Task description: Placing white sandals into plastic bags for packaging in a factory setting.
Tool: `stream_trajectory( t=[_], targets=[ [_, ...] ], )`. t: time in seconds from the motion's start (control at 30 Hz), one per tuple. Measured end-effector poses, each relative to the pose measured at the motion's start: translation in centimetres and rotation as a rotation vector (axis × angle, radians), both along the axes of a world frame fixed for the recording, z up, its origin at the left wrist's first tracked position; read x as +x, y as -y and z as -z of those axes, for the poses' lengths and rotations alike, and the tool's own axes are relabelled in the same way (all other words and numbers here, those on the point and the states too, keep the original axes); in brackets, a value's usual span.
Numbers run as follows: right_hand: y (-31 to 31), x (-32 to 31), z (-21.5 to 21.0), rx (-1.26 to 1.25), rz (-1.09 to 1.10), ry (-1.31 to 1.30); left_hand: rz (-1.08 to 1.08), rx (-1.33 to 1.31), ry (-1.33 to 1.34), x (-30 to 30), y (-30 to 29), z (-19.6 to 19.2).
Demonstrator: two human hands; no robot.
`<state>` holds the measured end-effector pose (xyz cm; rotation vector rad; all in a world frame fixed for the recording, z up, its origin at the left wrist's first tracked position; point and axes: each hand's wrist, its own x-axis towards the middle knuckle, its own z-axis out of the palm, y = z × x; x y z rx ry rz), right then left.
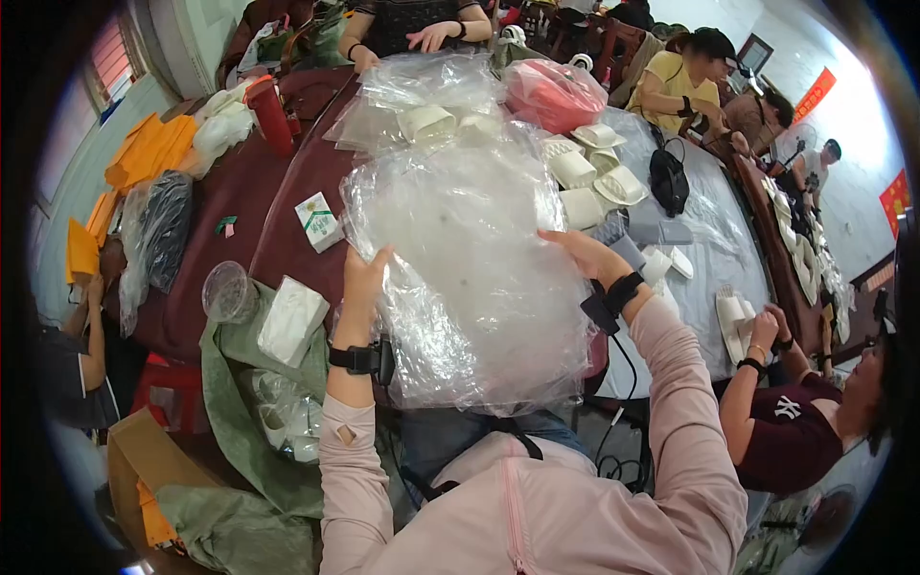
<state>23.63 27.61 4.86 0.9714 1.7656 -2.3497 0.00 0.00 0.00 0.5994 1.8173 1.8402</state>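
Note:
A stack of clear plastic bags (470, 259) spreads in front of me over the table edge, its lower end above my lap. My left hand (366, 286) grips the left edge, fingers partly hidden by the plastic. On the opposite edge, my right hand (581, 253) is closed, its thumb on top and its fingers underneath out of sight. Just beyond, cream slippers (426, 125) lie partly under or against another pile of clear bags (422, 81). More cream slippers (599, 172) sit in a heap to the right of the stack.
A red cup (270, 115), a green-and-white box (318, 222) and a white tissue pack (292, 321) stand to the left. A red plastic bag (556, 94) and a black pouch (669, 177) lie farther back. Across the table stands a person (417, 29); another person (795, 422) works at my right.

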Motion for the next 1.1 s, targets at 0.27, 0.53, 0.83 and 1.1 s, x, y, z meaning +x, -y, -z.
stream_trajectory(
  t=[0.27,0.53,0.83,1.1],
  targets=[
    [-1.6,0.6,2.0,-0.172,0.075,-0.048,0.15,0.102,0.393,0.1,0.5,-2.6],
    [-1.5,1.2,3.0,-0.157,0.095,-0.107,0.167,0.124,0.468,-0.2,1.8,-2.1],
    [-2.5,4.7,6.4,-0.143,0.28,-0.021,0.081,0.115,-0.035,4.6,0.3,-2.1],
    [-3.4,5.4,7.6,-0.124,0.353,-0.062,-0.183,-0.568,-0.946,9.0,-1.7,-3.0]
  ],
)
